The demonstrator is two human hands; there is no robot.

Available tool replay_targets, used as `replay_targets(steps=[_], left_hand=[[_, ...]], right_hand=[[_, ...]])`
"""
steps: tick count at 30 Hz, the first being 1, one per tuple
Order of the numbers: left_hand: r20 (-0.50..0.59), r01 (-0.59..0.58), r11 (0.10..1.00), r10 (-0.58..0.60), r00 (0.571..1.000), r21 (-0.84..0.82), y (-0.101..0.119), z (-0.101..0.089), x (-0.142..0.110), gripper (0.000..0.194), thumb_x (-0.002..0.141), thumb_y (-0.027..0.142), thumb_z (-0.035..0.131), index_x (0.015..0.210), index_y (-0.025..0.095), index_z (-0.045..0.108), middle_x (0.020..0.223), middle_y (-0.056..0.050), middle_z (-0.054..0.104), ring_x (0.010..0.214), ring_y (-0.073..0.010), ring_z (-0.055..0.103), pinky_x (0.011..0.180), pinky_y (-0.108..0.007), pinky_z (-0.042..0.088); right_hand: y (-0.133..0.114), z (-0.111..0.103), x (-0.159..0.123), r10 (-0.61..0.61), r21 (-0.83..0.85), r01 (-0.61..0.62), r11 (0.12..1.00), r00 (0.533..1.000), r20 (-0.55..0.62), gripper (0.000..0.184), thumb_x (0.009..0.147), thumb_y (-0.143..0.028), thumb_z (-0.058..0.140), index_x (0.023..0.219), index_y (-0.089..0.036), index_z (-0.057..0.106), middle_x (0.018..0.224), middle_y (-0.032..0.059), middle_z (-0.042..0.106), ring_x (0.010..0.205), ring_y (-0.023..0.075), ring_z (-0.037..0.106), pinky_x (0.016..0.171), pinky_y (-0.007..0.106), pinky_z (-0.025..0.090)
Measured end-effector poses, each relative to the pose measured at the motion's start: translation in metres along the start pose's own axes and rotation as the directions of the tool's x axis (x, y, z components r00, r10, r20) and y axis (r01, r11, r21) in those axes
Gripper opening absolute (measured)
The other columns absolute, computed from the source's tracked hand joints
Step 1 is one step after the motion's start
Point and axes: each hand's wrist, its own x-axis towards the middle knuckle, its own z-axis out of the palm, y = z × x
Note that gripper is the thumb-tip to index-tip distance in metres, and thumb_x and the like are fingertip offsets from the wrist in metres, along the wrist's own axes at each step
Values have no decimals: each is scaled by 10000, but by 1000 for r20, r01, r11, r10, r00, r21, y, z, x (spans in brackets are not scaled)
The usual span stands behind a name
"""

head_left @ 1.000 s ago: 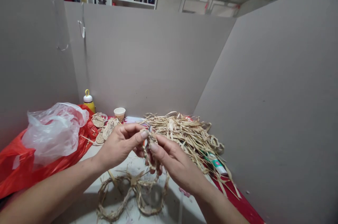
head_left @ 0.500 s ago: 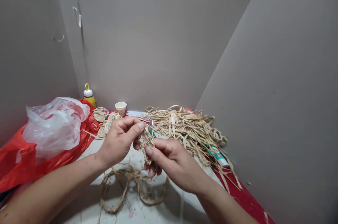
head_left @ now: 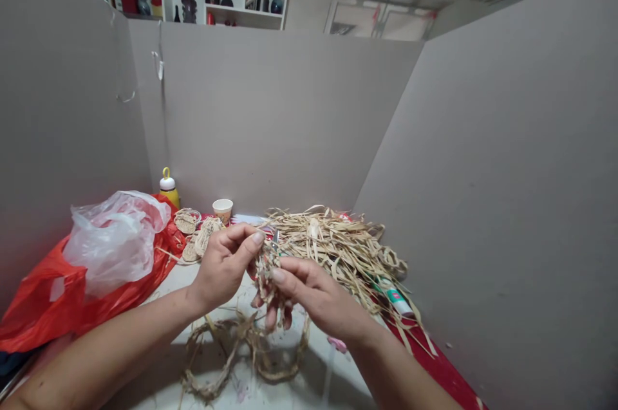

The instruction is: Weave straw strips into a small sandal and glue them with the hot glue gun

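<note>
Between both hands, above the table, is a small braided straw piece (head_left: 266,266) with bits of red and pale colour in it. My left hand (head_left: 230,265) pinches its upper end between thumb and forefinger. My right hand (head_left: 316,294) grips its right side with thumb and forefinger, the other fingers curled beneath. Fingers hide part of the piece. Below the hands, a twisted straw strand (head_left: 206,391) lies on the white tabletop (head_left: 241,349) in two joined loops. Behind my right hand spreads a heap of dry straw leaves (head_left: 333,242).
A clear plastic bag (head_left: 113,236) rests on a red bag (head_left: 43,307) at left. A yellow bottle (head_left: 168,193), a paper cup (head_left: 223,212) and coiled straw pieces (head_left: 206,236) stand or lie behind. A green-and-white container (head_left: 398,300) lies right. Grey panels (head_left: 270,107) enclose the table.
My view has tilted up, showing more of the shelves. Both hands still hold the braided piece, with its angle slightly changed. A pink object now shows beside my right wrist.
</note>
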Motion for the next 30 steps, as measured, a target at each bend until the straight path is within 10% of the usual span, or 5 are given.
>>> replay_targets(steps=[30], left_hand=[[95, 385, 923, -381, 920, -30, 29, -4, -1, 248, 738, 211, 695, 543, 152, 552, 508, 55, 376, 429, -39, 301, 392, -170, 226]], right_hand=[[12, 29, -8, -141, -400, 149, 904, 989, 49, 472, 1011, -301, 367, 687, -137, 669, 652, 40, 678, 624, 122, 635, 639, 220, 484]])
